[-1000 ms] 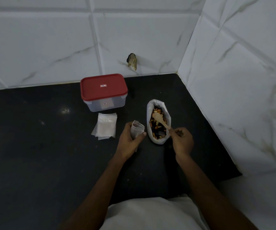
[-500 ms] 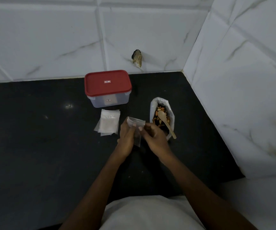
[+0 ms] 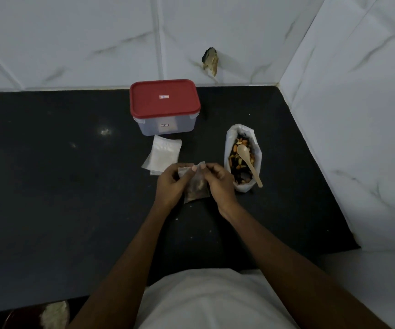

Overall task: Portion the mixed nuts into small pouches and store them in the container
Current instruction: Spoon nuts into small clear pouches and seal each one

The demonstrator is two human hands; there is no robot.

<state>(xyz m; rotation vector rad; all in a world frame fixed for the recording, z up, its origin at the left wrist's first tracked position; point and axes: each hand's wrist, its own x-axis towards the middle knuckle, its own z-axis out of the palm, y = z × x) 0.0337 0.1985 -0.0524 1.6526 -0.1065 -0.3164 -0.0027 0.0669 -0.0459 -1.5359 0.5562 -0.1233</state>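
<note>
We have let go of the pale wooden spoon (image 3: 248, 163); now our left hand (image 3: 170, 184) and right hand (image 3: 219, 184) both pinch the small clear nut-filled pouch (image 3: 195, 186), ready for sealing.

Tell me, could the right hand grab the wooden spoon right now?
Probably, once it lets go: the right hand and left hand pinch the pouch, but the wooden spoon juts from the nut bag beside it, nothing between.
</note>
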